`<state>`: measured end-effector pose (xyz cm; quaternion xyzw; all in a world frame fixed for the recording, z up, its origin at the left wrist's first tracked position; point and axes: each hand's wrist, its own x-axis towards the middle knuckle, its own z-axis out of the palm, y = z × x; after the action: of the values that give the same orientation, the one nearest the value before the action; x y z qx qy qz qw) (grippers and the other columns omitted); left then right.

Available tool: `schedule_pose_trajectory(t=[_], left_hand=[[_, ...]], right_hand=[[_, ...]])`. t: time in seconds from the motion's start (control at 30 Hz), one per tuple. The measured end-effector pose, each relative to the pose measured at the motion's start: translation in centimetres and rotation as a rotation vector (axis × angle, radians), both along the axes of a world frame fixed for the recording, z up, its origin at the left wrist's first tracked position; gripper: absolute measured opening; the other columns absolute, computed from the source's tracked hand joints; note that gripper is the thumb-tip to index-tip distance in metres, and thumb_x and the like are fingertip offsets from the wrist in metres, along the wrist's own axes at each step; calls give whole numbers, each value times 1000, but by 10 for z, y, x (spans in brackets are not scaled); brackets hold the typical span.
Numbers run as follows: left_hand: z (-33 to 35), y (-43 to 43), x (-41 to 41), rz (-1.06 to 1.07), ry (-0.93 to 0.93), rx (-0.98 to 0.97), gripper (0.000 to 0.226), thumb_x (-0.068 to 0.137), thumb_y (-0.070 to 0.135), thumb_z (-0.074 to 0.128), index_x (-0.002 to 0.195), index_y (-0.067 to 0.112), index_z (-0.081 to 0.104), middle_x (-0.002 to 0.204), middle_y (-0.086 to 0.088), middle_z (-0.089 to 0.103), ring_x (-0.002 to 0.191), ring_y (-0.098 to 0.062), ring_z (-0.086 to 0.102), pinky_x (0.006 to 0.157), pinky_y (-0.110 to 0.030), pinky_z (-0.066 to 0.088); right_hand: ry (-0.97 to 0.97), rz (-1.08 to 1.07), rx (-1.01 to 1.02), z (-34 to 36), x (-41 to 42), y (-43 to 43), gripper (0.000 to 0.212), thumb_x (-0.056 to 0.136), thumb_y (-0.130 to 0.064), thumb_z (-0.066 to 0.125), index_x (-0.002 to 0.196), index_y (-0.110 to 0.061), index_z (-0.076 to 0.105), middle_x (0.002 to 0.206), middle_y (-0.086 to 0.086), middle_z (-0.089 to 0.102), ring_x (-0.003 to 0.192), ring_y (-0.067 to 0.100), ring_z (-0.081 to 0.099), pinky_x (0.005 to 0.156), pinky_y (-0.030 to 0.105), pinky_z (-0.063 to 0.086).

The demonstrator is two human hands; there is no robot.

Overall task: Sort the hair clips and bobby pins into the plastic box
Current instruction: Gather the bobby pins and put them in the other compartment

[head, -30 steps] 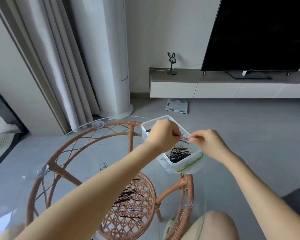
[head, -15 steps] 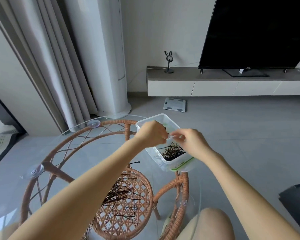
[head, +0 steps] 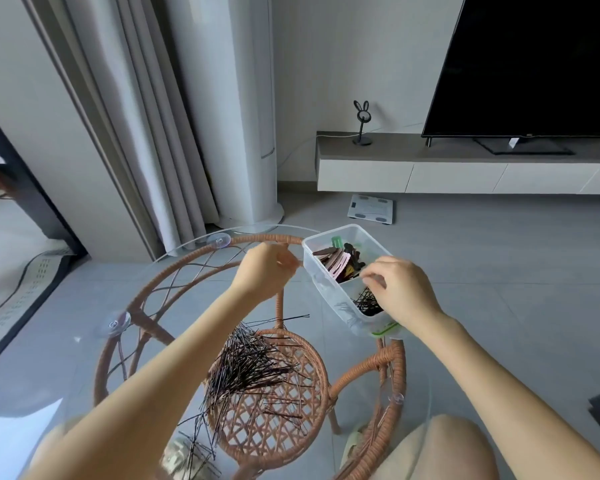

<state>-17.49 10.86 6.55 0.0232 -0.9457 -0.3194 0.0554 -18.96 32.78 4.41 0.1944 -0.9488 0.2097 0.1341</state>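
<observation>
I'm dropping pins: right hand [head: 400, 289] fingertips pinched over the plastic box [head: 329, 292]'s bobby-pin compartment, contents unclear; left hand [head: 262, 270] curled. Next I'm reaching for the pile [head: 250, 365].

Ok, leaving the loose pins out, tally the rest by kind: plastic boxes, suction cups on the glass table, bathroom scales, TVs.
plastic box: 1
suction cups: 3 in view
bathroom scale: 1
TV: 1
Total: 6
</observation>
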Motion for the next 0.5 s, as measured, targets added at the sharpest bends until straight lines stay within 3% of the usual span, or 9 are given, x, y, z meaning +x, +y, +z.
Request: schedule_pose_trajectory(t=[0.07, 0.13, 0.17, 0.23, 0.3, 0.4, 0.5], left_hand=[[-23, -28, 14, 46, 23, -102, 25, 91, 22, 51, 106, 18, 70, 120, -2, 67, 107, -23, 63, 90, -31, 50], [-53, -57, 30, 31, 12, -228, 33, 95, 34, 42, 117, 25, 64, 134, 0, 57, 125, -23, 52, 104, -38, 41], [-67, -70, 39, 24, -35, -275, 38, 96, 40, 35, 123, 28, 59, 141, 1, 50, 133, -24, 43, 112, -44, 32], [-89, -84, 52, 12, -163, -309, 43, 98, 43, 25, 134, 32, 46, 151, 5, 33, 144, -26, 22, 119, -52, 9], [-103, -85, 61, 2, -222, -254, 46, 99, 42, 20, 140, 32, 38, 155, 7, 23, 147, -25, 5, 120, -48, -3], [-111, -75, 71, -20, -134, -134, 46, 100, 38, 19, 140, 24, 39, 154, 6, 27, 147, -18, 3, 120, -36, -5], [-109, -70, 83, -70, -96, 48, 45, 100, 36, 23, 135, 20, 48, 149, 6, 37, 142, -5, 11, 117, -25, 1]], right_hand=[[-21, 76, -204, 2, 25, -12, 13, 84, -12, 61, 91, -12, 72, 89, 2, 71, 78, 15, 64, 72, 28, 53], [-146, 202, -288, -5, 55, -33, 23, 88, -16, 58, 108, -12, 67, 106, 0, 69, 93, 6, 61, 82, 6, 45], [-225, 254, -258, -14, 65, -47, 30, 90, -19, 54, 119, -12, 60, 119, -1, 64, 106, 5, 56, 91, 2, 36], [-332, 274, -137, -39, 70, -69, 45, 95, -27, 46, 137, -14, 41, 144, 0, 43, 134, 11, 35, 109, 14, 22], [-410, 168, -29, -63, 60, -87, 53, 97, -35, 35, 144, -15, 24, 155, 3, 21, 144, 18, 13, 118, 30, 11], [-404, 30, 22, -86, 45, -110, 53, 99, -37, 26, 145, -11, 21, 156, 8, 16, 145, 23, 7, 119, 35, 3], [-366, 91, -63, -97, 54, -127, 47, 100, -33, 25, 141, -12, 33, 153, 7, 27, 144, 20, 12, 119, 33, 3]])
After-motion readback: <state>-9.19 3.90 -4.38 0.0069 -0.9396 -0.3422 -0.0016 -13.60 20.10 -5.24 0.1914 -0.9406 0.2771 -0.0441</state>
